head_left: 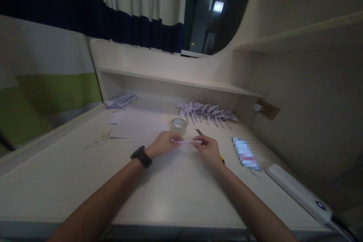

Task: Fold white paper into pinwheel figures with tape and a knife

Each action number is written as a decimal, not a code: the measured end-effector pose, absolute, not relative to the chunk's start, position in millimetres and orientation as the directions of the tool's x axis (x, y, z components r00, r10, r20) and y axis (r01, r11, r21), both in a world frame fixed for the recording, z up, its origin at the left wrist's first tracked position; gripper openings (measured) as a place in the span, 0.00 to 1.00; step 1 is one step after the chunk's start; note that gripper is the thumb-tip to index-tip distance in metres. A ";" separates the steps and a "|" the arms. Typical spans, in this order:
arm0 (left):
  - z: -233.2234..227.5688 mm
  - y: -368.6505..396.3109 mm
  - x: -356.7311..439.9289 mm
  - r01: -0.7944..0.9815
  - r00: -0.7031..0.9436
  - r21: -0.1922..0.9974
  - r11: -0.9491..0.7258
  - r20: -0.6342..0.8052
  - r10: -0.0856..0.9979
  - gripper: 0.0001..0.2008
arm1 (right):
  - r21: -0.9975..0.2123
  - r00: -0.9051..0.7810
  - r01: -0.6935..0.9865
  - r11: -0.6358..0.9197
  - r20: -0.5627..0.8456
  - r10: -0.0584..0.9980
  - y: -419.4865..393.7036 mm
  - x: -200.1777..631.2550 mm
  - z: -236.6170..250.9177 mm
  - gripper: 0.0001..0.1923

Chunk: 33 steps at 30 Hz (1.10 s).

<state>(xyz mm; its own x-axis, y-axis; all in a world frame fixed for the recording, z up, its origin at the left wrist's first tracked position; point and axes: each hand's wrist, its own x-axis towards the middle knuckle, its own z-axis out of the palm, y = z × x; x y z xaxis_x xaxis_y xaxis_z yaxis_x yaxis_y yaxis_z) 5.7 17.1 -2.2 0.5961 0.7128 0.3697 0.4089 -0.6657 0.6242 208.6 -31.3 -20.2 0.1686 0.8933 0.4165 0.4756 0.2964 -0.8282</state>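
Observation:
Between my two hands a thin white paper stick [187, 141] is held level, just above the desk. My left hand [166, 143], with a black watch at the wrist, pinches its left end. The right end is pinched by my right hand [208, 148]. A utility knife [199, 132] lies partly under my right hand, its blade sticking out beyond the fingers and a bit of yellow handle behind. Just past my hands a roll of clear tape [178, 125] lies flat on the desk.
Several paper pinwheels [205, 112] lie in a row at the back right. White paper sheets [144, 119] and a bundle of paper strips [121, 101] are at the back left, near thin tangled pieces [100, 138]. A phone [246, 154] and a white power strip [297, 191] lie rightward.

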 end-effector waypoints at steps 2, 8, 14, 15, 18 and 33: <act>-2.2 14.7 7.4 0.414 0.586 0.563 -0.716 0.437 0.683 0.06 | -0.730 0.140 0.526 0.436 0.580 0.802 -39.1 203.6 -14.8 0.08; 0.5 -2.3 18.8 0.342 0.581 0.421 -0.840 0.608 0.542 0.06 | -0.398 -0.035 0.545 0.738 0.868 0.495 -60.3 185.8 -4.0 0.05; 7.7 -20.1 25.2 0.220 0.605 0.360 -0.907 0.679 0.416 0.08 | -0.305 -0.049 0.537 0.787 0.919 0.390 -64.5 183.5 -5.8 0.09; 7.8 -21.1 25.6 0.210 0.610 0.372 -0.904 0.673 0.419 0.08 | -0.301 -0.050 0.542 0.785 0.921 0.387 -65.0 183.7 -5.5 0.10; 6.2 -20.5 25.8 0.212 0.621 0.415 -0.885 0.642 0.450 0.08 | -0.290 -0.047 0.545 0.787 0.926 0.374 -66.4 184.1 -3.3 0.13; 5.6 -19.2 26.6 0.273 0.673 0.394 -0.877 0.573 0.467 0.11 | -0.256 -0.096 0.533 0.806 0.929 0.358 -69.1 182.6 0.0 0.08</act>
